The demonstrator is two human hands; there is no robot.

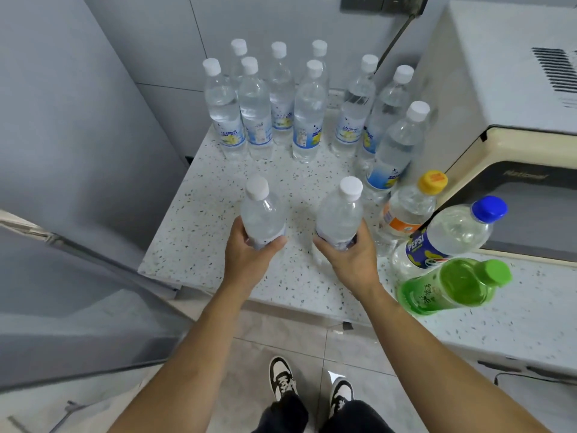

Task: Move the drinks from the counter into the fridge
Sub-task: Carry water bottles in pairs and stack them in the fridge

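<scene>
My left hand (246, 256) grips the lower part of a clear white-capped water bottle (262, 210) above the front of the speckled counter (203, 220). My right hand (349, 260) grips a second white-capped water bottle (340, 214) beside it. Both bottles stand upright. Several more white-capped water bottles (309, 120) stand at the back of the counter. To the right stand a yellow-capped bottle (409, 207), a blue-capped Pepsi bottle (449, 235) and a green bottle (452, 285). The grey fridge (78, 135) is on the left, with its door (62, 307) swung open at lower left.
A cream microwave (499, 98) stands on the counter at the right, close behind the coloured bottles. A wall socket with a cable (402, 29) is at the back. My shoes (309, 385) stand on the tiled floor below the counter edge.
</scene>
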